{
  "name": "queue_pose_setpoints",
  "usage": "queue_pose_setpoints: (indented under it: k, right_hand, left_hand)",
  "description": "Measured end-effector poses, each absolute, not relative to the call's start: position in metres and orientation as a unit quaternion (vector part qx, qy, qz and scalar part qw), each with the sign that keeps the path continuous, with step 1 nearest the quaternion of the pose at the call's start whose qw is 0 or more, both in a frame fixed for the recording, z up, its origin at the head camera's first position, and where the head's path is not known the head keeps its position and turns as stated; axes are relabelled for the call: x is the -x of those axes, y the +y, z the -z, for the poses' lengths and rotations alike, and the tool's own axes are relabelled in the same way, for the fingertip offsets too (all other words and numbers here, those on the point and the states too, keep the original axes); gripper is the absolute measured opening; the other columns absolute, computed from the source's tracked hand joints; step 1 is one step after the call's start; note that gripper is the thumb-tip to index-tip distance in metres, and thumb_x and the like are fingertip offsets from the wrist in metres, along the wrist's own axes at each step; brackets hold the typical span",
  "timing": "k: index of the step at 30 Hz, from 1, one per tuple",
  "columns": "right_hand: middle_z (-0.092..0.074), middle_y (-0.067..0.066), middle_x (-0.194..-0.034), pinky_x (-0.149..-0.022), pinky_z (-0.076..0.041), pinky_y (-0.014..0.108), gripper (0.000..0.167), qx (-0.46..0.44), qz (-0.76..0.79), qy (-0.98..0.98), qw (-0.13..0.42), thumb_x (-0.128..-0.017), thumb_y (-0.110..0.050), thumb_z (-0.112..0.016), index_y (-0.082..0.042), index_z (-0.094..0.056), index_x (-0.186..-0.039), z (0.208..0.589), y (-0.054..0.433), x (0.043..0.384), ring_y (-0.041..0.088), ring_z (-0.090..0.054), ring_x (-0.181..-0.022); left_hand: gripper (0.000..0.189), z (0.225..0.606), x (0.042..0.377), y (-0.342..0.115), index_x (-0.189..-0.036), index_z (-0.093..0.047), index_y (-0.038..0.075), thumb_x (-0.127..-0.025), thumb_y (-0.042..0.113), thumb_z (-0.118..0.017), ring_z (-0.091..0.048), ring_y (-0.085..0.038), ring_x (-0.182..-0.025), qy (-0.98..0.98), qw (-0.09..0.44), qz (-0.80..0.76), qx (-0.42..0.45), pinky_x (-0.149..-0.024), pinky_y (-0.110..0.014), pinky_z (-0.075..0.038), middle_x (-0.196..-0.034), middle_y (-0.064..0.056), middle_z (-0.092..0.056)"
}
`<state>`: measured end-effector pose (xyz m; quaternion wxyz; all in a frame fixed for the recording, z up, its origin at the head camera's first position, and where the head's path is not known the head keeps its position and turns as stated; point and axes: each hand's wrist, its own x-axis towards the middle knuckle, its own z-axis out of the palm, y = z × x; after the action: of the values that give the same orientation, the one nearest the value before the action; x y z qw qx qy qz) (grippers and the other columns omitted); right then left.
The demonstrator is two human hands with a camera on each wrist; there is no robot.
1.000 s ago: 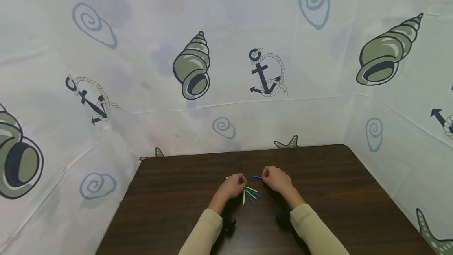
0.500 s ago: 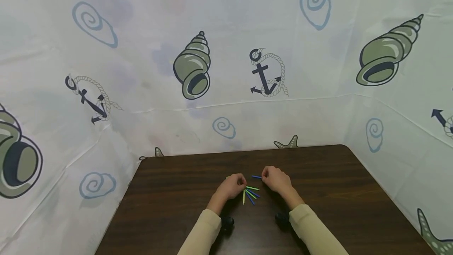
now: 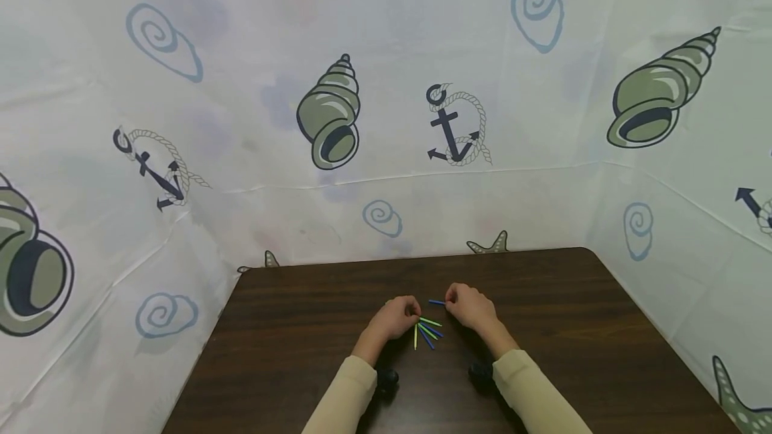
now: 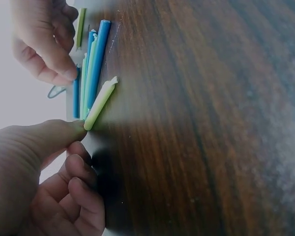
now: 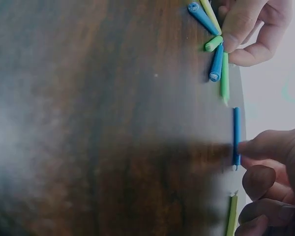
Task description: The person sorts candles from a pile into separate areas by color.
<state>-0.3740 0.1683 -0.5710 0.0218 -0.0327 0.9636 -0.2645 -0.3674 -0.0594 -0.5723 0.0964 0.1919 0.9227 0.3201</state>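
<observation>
Several small blue and green candles fan out on the dark table, their inner ends meeting under my left hand (image 3: 395, 317). Its thumb and fingertip pinch those ends; in the left wrist view a pale green candle (image 4: 102, 101) points away from the thumb. To the right, my right hand (image 3: 473, 307) pinches one end of a single blue candle (image 3: 437, 301), which points left toward the fan. The right wrist view has the thumb against this blue candle (image 5: 236, 130). Beyond it lies a yellow-green candle (image 5: 232, 216), hidden behind the right hand in the head view.
The brown wood-grain table (image 3: 543, 293) reaches back to a white curtain (image 3: 398, 12) printed with shells and anchors, which also hangs at both sides. A black wrist device (image 3: 387, 379) sits under the left wrist, another black device (image 3: 480, 374) under the right.
Both hands keep almost the same places, still at the candles. The uppermost green candle of the fan has shifted very slightly to the right.
</observation>
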Motion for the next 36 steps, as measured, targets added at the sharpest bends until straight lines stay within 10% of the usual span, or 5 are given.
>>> queue_pose_setpoints:
  k: [25, 36]
  right_hand:
    - [-0.057, -0.002, -0.075, -0.052, -0.033, 0.033, 0.011, 0.043, 0.318, 0.947, -0.011, -0.103, -0.032, -0.07, -0.023, -0.076, -0.105, 0.578, 0.18, 0.358, 0.016, -0.047, -0.057]
    - [-0.057, -0.003, -0.074, -0.053, -0.035, 0.03, 0.011, 0.083, 0.337, 0.938, 0.029, -0.105, -0.029, -0.069, -0.02, -0.076, -0.103, 0.579, 0.182, 0.348, 0.013, -0.046, -0.058]
  left_hand:
    - [0.013, 0.577, 0.37, -0.063, -0.112, -0.073, 0.014, -0.109, 0.023, -0.064, -0.056, -0.015, -0.074, 0.912, 0.092, -0.357, -0.182, -0.066, -0.035, -0.045, -0.091, 0.0, -0.065]
    - [0.011, 0.58, 0.374, -0.071, -0.111, -0.073, 0.014, -0.107, 0.02, -0.064, -0.055, -0.017, -0.082, 0.923, 0.001, -0.371, -0.108, -0.071, -0.039, -0.047, -0.101, -0.003, -0.064]
